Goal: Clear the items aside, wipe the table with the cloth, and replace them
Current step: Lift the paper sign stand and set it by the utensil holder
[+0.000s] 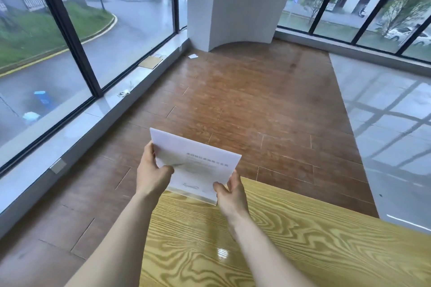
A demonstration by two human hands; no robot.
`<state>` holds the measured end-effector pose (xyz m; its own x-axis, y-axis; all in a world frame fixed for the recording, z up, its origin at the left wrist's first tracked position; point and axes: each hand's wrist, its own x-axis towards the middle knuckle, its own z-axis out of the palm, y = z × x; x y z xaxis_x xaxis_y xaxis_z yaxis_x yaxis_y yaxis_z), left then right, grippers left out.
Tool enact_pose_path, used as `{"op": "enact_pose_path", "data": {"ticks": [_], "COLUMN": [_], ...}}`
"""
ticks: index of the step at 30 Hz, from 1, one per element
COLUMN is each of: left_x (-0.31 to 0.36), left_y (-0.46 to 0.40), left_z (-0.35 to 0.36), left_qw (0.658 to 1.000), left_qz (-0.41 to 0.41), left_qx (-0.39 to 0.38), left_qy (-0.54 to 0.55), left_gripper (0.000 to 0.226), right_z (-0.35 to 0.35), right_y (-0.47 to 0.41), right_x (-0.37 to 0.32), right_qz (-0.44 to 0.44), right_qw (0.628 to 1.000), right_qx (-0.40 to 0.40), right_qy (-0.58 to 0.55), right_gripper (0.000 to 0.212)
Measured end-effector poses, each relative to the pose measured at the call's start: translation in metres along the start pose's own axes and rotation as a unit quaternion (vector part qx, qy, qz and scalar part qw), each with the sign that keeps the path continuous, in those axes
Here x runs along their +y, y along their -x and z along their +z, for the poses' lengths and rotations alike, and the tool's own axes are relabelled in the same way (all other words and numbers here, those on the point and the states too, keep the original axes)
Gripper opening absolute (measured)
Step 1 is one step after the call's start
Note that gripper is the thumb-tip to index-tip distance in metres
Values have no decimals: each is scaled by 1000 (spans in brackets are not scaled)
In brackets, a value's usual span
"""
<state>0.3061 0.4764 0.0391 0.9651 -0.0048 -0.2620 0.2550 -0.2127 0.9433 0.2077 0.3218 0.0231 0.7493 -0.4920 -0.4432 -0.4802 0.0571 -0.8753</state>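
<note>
A white rectangular card or booklet [198, 158] with faint grey print is held up over the far left corner of the yellow wood-grain table [291, 247]. My left hand [151, 170] grips its left edge, thumb on the front. My right hand [229, 193] pinches its lower right corner. The card's lower edge sits at or just above the table's far edge; I cannot tell if it touches. No cloth is in view.
Beyond the table lies a brown wooden floor [256, 100], with grey tiles [384, 123] to the right. A window sill [105, 109] runs along the left under large windows, carrying a flat brown envelope [150, 62] and small scraps. A white pillar [233, 0] stands at the back.
</note>
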Motion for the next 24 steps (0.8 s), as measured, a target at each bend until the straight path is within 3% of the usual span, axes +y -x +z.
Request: {"op": "enact_pose_path", "data": {"ticks": [4,9,19,24], "left_x": [11,14,4,-15], "left_y": [33,99,331,460], "left_z": [37,121,337,429], "left_qw": [999,994,970,953], "left_qz": [17,23,67,85], "left_qx": [-23,-100,-225,-261], "left_qy": [-18,-29,-64,-130], "left_gripper": [78,88,85,71], "right_z": [-43,-152,-442,-572], "right_y": [14,40,155,219], "right_x": [3,24,104,172], "right_qz": [-5,1,51,85], "right_qw": [1000,995,967,939], "right_qx": [25,100,250,332], "right_qy": [10,-5,2,-1], "right_gripper": [72,72,67,65]}}
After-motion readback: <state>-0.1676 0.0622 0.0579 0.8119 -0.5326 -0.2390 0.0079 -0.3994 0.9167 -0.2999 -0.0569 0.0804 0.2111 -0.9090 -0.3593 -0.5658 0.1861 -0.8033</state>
